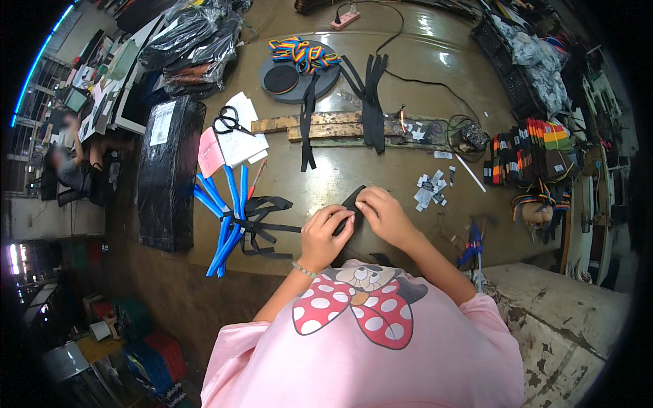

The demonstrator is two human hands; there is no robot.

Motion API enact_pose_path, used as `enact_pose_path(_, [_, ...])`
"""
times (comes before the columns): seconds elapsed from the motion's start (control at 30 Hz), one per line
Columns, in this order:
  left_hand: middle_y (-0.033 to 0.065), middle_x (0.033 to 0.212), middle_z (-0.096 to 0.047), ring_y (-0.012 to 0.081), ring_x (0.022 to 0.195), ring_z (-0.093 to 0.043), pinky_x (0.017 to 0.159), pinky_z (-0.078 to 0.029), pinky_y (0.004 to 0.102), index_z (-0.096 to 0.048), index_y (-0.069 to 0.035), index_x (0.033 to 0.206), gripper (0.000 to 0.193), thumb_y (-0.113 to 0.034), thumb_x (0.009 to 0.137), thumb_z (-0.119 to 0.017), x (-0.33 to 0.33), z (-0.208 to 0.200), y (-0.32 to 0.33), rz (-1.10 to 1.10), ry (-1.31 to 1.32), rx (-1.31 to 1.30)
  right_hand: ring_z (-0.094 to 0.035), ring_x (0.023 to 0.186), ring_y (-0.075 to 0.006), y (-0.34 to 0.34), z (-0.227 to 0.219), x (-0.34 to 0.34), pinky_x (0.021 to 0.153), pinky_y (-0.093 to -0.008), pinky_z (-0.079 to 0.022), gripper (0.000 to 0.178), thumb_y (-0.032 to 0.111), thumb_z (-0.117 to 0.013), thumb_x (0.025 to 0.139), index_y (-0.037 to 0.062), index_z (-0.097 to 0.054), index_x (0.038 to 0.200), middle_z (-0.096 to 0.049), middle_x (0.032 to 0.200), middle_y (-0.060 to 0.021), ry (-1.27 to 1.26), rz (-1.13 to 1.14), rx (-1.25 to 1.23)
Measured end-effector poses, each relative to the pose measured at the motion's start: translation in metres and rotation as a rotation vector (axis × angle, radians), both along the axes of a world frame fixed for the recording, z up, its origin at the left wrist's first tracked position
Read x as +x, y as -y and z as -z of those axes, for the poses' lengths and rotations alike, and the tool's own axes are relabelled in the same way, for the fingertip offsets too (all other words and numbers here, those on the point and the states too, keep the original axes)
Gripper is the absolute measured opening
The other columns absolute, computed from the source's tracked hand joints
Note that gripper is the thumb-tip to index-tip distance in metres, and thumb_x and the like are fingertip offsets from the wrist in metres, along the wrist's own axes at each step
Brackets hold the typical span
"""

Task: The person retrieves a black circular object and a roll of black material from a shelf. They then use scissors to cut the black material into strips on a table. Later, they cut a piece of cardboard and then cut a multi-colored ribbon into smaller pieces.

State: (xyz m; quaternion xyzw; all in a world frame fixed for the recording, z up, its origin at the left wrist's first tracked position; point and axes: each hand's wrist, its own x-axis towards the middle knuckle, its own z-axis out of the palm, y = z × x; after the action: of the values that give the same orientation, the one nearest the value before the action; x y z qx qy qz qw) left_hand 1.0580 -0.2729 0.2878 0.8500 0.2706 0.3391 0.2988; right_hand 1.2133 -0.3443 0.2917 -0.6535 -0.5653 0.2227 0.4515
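Close to my body at the table's near edge, both hands work on a black fabric strap (pixel 351 202). My left hand (pixel 325 234) pinches its lower part between thumb and fingers, while my right hand (pixel 382 212) grips the upper end. To the left lie several blue tubes (pixel 231 221), with black straps (pixel 269 211) tied around and trailing from them toward my left wrist. Beyond my hands, more black straps (pixel 373 105) hang across wooden boards (pixel 326 126). Small grey-white labels (pixel 429 190) are scattered to the right of my right hand.
Black scissors (pixel 231 121) rest on white papers at left, near a black-wrapped box (pixel 166 177). A grey disc (pixel 320 85) holds a multicoloured strap (pixel 299 54) and black roll. Bundled straps (pixel 524 153) and a black crate (pixel 507 68) stand right. Another person (pixel 71 163) sits far left.
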Motion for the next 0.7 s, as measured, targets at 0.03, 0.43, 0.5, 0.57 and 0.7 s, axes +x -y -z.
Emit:
enact_pose_path(0.03, [0.0046,0.087,-0.063,0.0226,0.076,-0.062,0.066,-0.05,0.032,-0.066,-0.008,0.084,0.015,-0.007,0.07,-0.071,0.0,0.0,-0.001,0.001,0.0,-0.02,-0.054,0.084,-0.0339,0.0,-0.001,-0.001,0.075,-0.0389,-0.044,0.007,0.003,-0.053,0.083,-0.0019,-0.056,0.086,-0.057,0.087,-0.0155,0.039,-0.001,-0.008])
enact_pose_path(0.43, [0.0012,0.088,-0.062,0.02,0.076,-0.061,0.065,-0.05,0.0308,-0.066,-0.011,0.084,0.013,-0.014,0.072,-0.07,-0.012,0.008,-0.011,0.027,0.025,-0.013,-0.06,0.089,-0.0287,0.005,-0.001,-0.014,0.079,-0.0358,-0.048,0.02,0.001,-0.065,0.077,0.0005,-0.062,0.096,-0.063,0.096,-0.0119,0.105,0.047,0.018])
enact_pose_path(0.5, [0.0008,0.088,-0.062,0.02,0.076,-0.061,0.065,-0.05,0.0307,-0.065,-0.012,0.086,0.014,-0.015,0.073,-0.07,-0.015,0.011,-0.014,0.046,0.038,-0.026,-0.058,0.096,-0.031,0.007,-0.001,-0.02,0.082,-0.0372,-0.047,0.025,0.0,-0.064,0.076,0.0011,-0.061,0.101,-0.061,0.106,-0.0127,0.217,0.03,0.082])
enact_pose_path(0.57, [0.0005,0.088,-0.061,0.0203,0.076,-0.061,0.065,-0.05,0.0316,-0.065,-0.012,0.087,0.015,-0.016,0.073,-0.07,-0.018,0.011,-0.017,0.056,0.046,-0.027,-0.057,0.098,-0.0322,0.009,-0.002,-0.024,0.083,-0.0378,-0.047,0.029,-0.001,-0.063,0.076,0.0014,-0.06,0.105,-0.058,0.111,-0.0129,0.279,-0.008,0.047])
enact_pose_path(0.7, [0.0066,0.087,-0.065,0.0251,0.079,-0.063,0.068,-0.05,0.0334,-0.067,-0.009,0.09,0.021,-0.022,0.075,-0.071,-0.028,0.003,-0.026,0.075,-0.007,-0.082,-0.045,0.117,-0.0339,0.011,0.007,-0.018,0.095,-0.0389,-0.04,0.04,0.008,-0.062,0.079,0.0049,-0.055,0.119,-0.044,0.133,-0.0141,0.275,-0.171,-0.119])
